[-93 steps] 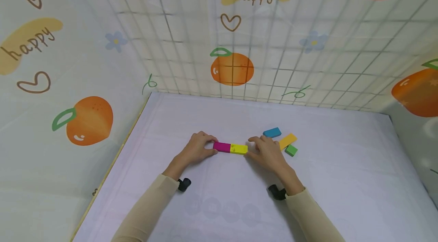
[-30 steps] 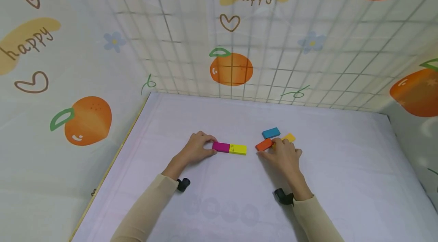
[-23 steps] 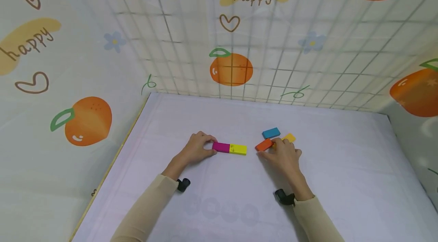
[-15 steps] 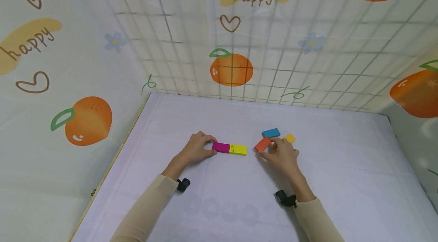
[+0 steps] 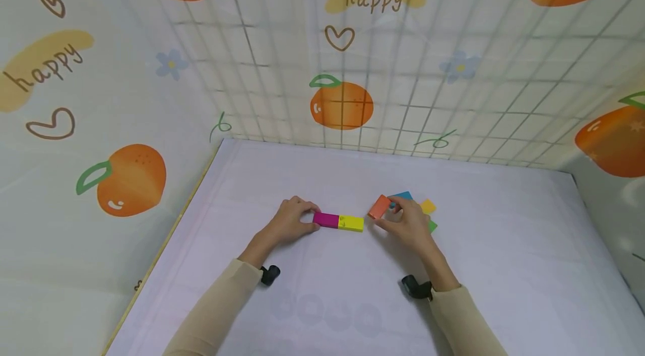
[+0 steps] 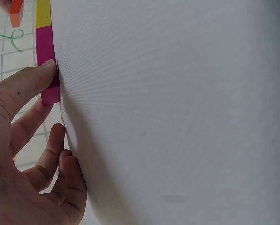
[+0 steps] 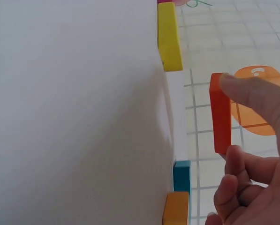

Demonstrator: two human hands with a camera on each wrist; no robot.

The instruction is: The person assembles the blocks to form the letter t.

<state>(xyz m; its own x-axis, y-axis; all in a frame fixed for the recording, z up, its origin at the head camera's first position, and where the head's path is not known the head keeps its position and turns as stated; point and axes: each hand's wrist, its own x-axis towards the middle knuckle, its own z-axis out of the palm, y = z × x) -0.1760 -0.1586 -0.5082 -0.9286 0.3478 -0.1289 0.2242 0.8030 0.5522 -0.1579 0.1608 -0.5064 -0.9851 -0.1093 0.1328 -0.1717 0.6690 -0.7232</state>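
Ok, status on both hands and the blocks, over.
Left hand pinching magenta block, yellow block butted against its end. Right hand holding orange-red block in the air. Gap between orange-red block and yellow block looks unobstructed.

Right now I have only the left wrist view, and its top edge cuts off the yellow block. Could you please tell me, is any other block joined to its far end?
Observer: No, in the right wrist view the far end of the yellow block is free.
Operator: Thank you. And how is the orange block gripped?
Observer: The right wrist view shows the thumb at one end and a finger at the other.
Operator: Which blocks do I not see at all?
Observer: In the head view, a blue block, an amber block and a green block lie partly hidden by the right hand.
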